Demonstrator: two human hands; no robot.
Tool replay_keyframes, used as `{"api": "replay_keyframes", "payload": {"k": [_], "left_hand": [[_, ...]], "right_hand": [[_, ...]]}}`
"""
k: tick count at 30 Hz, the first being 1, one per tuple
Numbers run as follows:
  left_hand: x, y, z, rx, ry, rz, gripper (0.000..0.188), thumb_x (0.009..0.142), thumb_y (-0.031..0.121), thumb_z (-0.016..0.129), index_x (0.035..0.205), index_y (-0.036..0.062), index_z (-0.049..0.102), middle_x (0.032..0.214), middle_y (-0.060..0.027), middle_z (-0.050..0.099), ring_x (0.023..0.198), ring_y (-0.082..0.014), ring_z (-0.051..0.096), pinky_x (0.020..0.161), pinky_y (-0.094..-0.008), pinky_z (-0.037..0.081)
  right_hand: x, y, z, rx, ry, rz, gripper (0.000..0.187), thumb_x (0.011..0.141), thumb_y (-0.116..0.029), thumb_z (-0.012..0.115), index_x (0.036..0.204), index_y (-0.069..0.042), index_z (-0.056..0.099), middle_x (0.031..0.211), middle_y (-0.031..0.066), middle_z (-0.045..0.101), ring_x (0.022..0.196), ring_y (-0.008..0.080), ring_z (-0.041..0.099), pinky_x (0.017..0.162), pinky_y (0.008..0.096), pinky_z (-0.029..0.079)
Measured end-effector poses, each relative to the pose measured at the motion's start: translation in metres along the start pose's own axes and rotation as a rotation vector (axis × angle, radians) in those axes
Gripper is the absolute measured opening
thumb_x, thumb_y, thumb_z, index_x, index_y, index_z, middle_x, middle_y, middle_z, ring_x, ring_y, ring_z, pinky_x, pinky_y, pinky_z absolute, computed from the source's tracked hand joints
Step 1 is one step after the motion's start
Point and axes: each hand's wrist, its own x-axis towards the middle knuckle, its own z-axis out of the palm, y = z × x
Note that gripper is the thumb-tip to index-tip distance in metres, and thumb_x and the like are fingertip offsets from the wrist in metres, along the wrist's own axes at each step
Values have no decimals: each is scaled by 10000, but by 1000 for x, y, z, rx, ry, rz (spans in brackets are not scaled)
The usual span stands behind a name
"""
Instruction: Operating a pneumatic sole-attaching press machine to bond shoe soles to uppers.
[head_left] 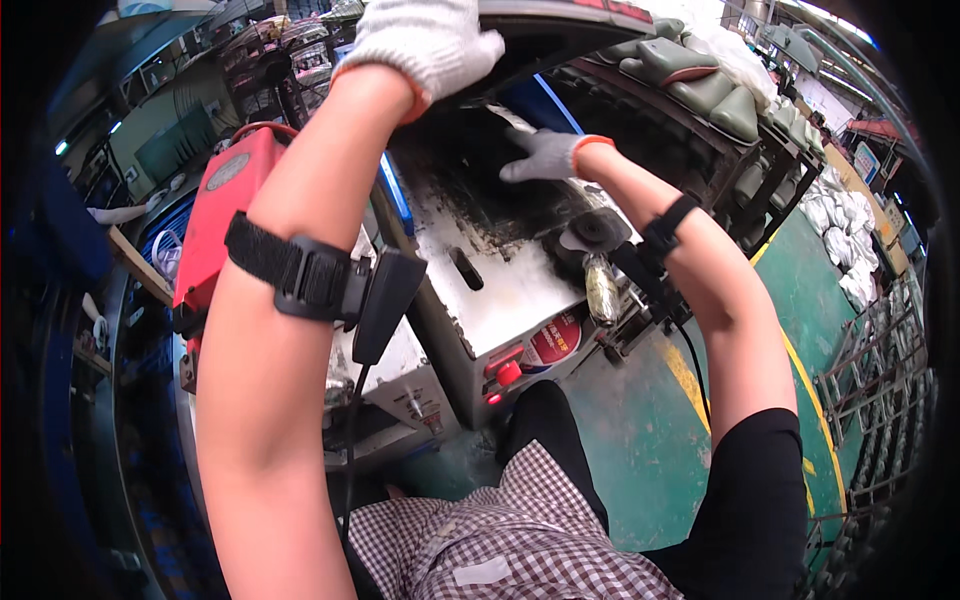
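Note:
My left hand, in a white knit glove, is raised at the top edge, beside a dark overhead part with a red and white rim. Its thumb points right; the other fingers are cut off by the picture's edge, so I cannot tell whether it touches or grips anything. My right hand, also gloved, reaches left over the metal machine top, which is smeared black. Its fingers are apart with nothing in them. Just below that wrist are a black rolled piece and a shiny wrapped handle.
A red knob and a lit lamp sit on the machine's front. To the left stands a red metal housing. Olive-green padded pieces are piled on a dark rack at the upper right. White bags lie beyond the green floor.

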Motion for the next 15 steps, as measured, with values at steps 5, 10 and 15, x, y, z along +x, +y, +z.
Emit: {"api": "replay_keyframes", "payload": {"k": [5,10,15], "left_hand": [[28,-17,-7,22,118,-11,476,841,227,646,1267,17,612,1282,-279,626,1164,-456,656,1032,-504,525],[27,-20,-5,-50,132,-42,515,857,175,602,1349,24,594,1391,-293,588,1220,-459,636,1060,-508,508],[-25,-17,3,-63,139,59,797,938,365,698,1597,23,406,1609,-253,453,1484,-388,462,1220,-418,381]], "right_hand": [[44,4,20,-76,-98,14,1155,828,-644,727,1685,-41,243,1594,316,455,1489,418,454,1231,450,367],[14,9,-10,799,-51,143,746,956,-533,616,1472,2,557,1387,187,659,1267,273,644,1006,407,569],[-81,-31,-21,1293,-71,208,495,1010,-552,566,1228,-116,655,970,31,736,788,151,713,595,327,570]]}}
